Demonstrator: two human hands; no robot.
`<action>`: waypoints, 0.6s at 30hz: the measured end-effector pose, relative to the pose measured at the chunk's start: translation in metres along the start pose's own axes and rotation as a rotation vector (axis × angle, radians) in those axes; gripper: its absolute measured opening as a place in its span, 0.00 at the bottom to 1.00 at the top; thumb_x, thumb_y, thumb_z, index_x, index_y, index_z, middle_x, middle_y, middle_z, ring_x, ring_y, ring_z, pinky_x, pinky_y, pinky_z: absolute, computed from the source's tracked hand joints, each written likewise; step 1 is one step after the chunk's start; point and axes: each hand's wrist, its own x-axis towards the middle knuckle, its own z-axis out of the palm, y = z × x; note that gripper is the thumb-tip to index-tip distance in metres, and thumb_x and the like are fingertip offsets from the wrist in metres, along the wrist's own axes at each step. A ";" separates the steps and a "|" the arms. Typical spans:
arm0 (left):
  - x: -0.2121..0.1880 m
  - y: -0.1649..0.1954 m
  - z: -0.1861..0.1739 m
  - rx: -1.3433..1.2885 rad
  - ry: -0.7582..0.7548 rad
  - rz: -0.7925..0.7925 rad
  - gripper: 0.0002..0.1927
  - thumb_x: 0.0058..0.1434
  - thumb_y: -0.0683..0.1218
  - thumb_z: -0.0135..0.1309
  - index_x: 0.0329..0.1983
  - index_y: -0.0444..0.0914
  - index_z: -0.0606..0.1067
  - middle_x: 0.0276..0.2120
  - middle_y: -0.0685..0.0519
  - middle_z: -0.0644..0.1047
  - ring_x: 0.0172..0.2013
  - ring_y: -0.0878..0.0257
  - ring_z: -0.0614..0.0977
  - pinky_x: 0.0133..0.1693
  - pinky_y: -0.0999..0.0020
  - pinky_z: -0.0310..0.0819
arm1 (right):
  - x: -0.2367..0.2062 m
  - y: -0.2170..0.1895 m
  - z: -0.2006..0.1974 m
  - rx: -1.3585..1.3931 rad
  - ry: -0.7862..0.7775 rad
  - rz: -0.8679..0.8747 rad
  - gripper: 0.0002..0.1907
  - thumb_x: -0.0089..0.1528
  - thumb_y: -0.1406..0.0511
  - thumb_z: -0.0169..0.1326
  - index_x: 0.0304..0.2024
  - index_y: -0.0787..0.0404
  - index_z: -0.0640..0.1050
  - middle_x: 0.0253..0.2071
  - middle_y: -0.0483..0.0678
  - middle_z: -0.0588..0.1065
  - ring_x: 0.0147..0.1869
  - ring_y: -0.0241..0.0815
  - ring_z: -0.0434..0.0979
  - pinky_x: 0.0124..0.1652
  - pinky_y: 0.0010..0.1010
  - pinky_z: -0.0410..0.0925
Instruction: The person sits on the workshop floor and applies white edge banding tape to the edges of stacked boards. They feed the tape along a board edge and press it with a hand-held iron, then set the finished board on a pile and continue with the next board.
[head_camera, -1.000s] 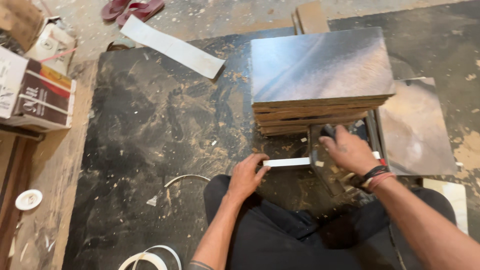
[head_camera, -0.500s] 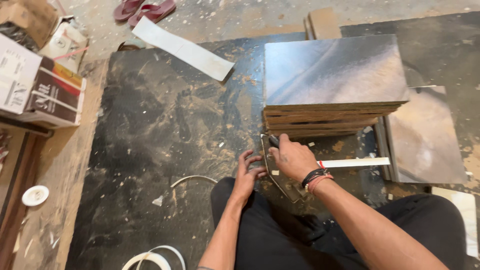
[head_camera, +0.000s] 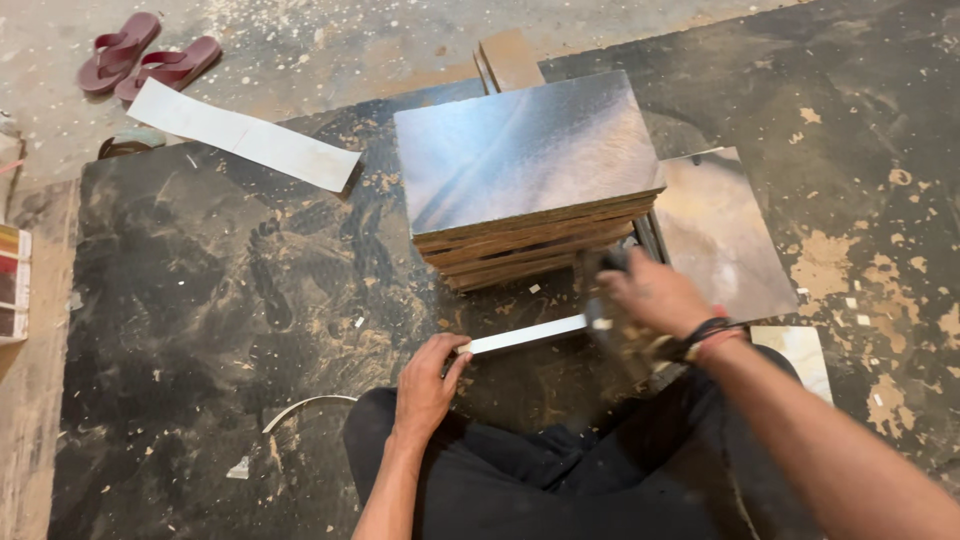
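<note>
The left hand (head_camera: 428, 378) pinches the near end of one narrow pale strip (head_camera: 525, 334) between thumb and fingertips, the grip closed small around its edge. That strip lies flat on the dark floor sheet (head_camera: 220, 300), running from the left hand rightward to the right hand (head_camera: 650, 298). The right hand sits over the strip's far end, blurred; it seems curled around something dark, possibly a tool handle, but whether it is closed on the strip or on that object I cannot tell. A dark band and a red one circle its wrist.

Just beyond the strip stands one stack of boards (head_camera: 530, 190), shiny grey on top with wooden edges showing; roughly five or six layers can be counted on the near face. To the right of the stack, one single glossy panel (head_camera: 722, 235) lies flat, partly tucked beside it. The person's black-trousered knees (head_camera: 560, 470) are under both forearms.

Farther off, one long white strip (head_camera: 245, 135) lies on the floor at upper left, and two maroon sandals (head_camera: 145, 62) rest side by side beyond it. One thin curved white sliver (head_camera: 300, 408) lies near the left knee.
</note>
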 end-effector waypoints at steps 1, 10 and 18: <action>0.000 0.001 0.001 -0.024 -0.014 -0.040 0.11 0.63 0.46 0.58 0.48 0.40 0.79 0.44 0.51 0.81 0.46 0.52 0.83 0.44 0.58 0.76 | 0.003 0.012 -0.007 -0.020 0.075 -0.061 0.27 0.66 0.49 0.44 0.55 0.62 0.69 0.40 0.62 0.81 0.42 0.61 0.84 0.46 0.49 0.75; -0.002 0.002 0.009 -0.118 -0.034 -0.214 0.11 0.63 0.48 0.58 0.48 0.41 0.80 0.43 0.53 0.83 0.43 0.57 0.86 0.44 0.62 0.78 | 0.034 0.066 -0.030 -0.144 0.229 -0.129 0.28 0.67 0.48 0.45 0.52 0.67 0.71 0.44 0.68 0.79 0.47 0.66 0.80 0.48 0.52 0.71; -0.009 -0.019 0.010 -0.252 -0.003 -0.302 0.16 0.68 0.53 0.54 0.52 0.40 0.80 0.45 0.49 0.85 0.46 0.57 0.87 0.48 0.63 0.79 | 0.005 -0.023 0.024 -0.147 0.144 -0.320 0.30 0.67 0.49 0.47 0.56 0.67 0.67 0.37 0.69 0.79 0.41 0.66 0.80 0.44 0.52 0.73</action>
